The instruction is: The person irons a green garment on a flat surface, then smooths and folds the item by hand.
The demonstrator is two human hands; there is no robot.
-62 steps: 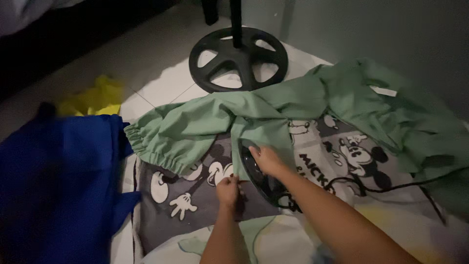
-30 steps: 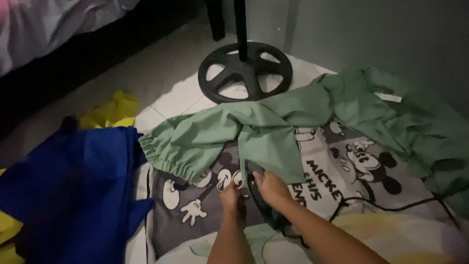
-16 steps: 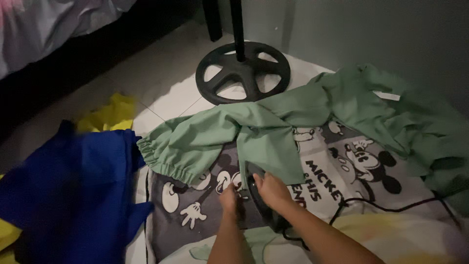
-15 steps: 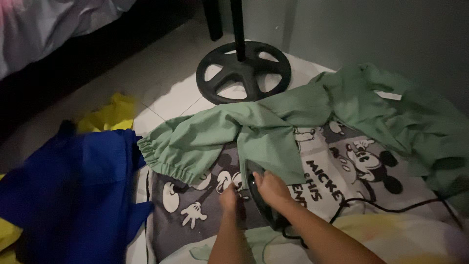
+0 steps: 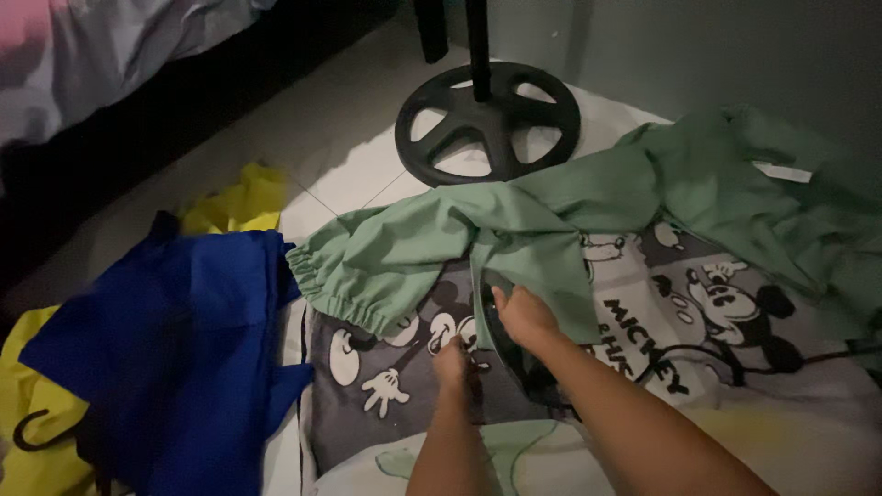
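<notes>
Iron [image 5: 514, 354], dark and hard to make out in the dim light, sat on the grey cartoon-print blanket [image 5: 643, 358] near the middle of the view, its nose against the hem of the green garment [image 5: 514, 230].

Left to right: yellow cloth [image 5: 234, 197] lay at the far left on the floor, partly under the blue cloth [image 5: 184, 349], which was bunched just beside the blanket's left edge. A dark hanger hook [image 5: 32, 432] showed at the lower left corner. The green garment's elastic cuff [image 5: 335, 289] lay over the blanket's upper left part.

My left hand [image 5: 453, 360] pressed flat on the blanket just left of the iron, fingers curled down onto the cloth and holding nothing. My right hand [image 5: 524, 312] was closed around the iron's handle. A black cord [image 5: 735, 363] ran off to the right across the blanket. The rest of the green garment was heaped at the upper right.

Behind it all stood the round black fan base [image 5: 487, 119] with its pole, touching the garment's upper fold; nothing stood between my hands and the cloth.

Against two seconds before: my right hand had slid the iron a little down and toward me, and my left hand stayed beside it. The cloths kept their places.
</notes>
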